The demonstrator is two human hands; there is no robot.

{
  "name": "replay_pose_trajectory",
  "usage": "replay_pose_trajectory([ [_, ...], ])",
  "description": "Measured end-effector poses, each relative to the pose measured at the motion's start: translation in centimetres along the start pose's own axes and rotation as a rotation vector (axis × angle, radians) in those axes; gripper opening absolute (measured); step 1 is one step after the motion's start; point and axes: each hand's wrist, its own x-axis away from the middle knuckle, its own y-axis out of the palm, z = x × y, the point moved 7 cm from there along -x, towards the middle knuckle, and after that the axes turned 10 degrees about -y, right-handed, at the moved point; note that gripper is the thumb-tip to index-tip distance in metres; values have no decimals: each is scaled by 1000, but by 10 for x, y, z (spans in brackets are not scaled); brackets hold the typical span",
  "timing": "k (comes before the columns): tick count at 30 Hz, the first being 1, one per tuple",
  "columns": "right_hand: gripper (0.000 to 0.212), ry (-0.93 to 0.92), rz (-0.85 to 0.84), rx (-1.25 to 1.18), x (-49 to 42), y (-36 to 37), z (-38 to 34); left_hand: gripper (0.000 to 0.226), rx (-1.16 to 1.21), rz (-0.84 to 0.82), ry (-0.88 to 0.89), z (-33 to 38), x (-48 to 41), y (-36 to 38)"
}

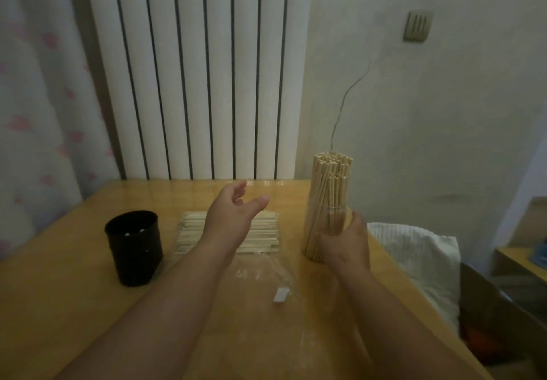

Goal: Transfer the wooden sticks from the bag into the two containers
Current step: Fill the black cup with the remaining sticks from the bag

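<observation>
Loose sticks (pixel 265 233): flat pile at the far end of the clear bag (pixel 266 279), frame centre, long axes left-right, just below the open, empty left hand (pixel 233 211); right hand (pixel 344 246) grips the stick-filled clear jar (pixel 327 219), centre right; black cup (pixel 134 249), left.

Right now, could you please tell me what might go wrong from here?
1. The clear container, packed with tall sticks, stands near the table's right edge in the right hand; it could tip off.
2. The loose sticks lie flat at the clear bag's far end and may scatter when the left hand gathers them.
</observation>
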Motion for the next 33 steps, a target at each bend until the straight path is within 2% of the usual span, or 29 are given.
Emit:
replay_pose_trajectory([
  [2, 86, -100, 105, 46, 12, -10, -20, 62, -44, 67, 38, 0, 8, -15],
  [4, 74, -248, 119, 62, 28, -10, -47, 62, -100, 130, 72, -3, 19, -32],
  [8, 44, -386, 32, -33, 57, 13, -86, 63, -181, 226, 99, -13, 39, -68],
  [11, 29, -453, 7, -48, 76, 29, -104, 64, -219, 287, 97, -21, 48, -98],
  [17, 21, -666, -80, 43, 124, 55, -142, 65, -242, 430, 54, -44, 57, -157],
  [20, 13, -765, -216, 134, 150, 71, -154, 69, -236, 521, 31, -58, 55, -180],
  [22, 7, -777, -323, 207, 160, 77, -157, 78, -237, 556, -47, -75, 46, -191],
  [25, 14, -787, -452, 305, 167, 83, -155, 100, -183, 512, -223, -104, 32, -192],
  [28, 16, -672, -672, 473, 168, 100, -139, 114, -182, 466, -272, -112, 23, -186],
  [31, 42, -579, -912, 627, 170, 122, -110, 116, -123, 449, -306, -108, 12, -182],
  [33, 57, -580, -941, 637, 169, 127, -98, 109, -81, 457, -325, -108, 7, -181],
])
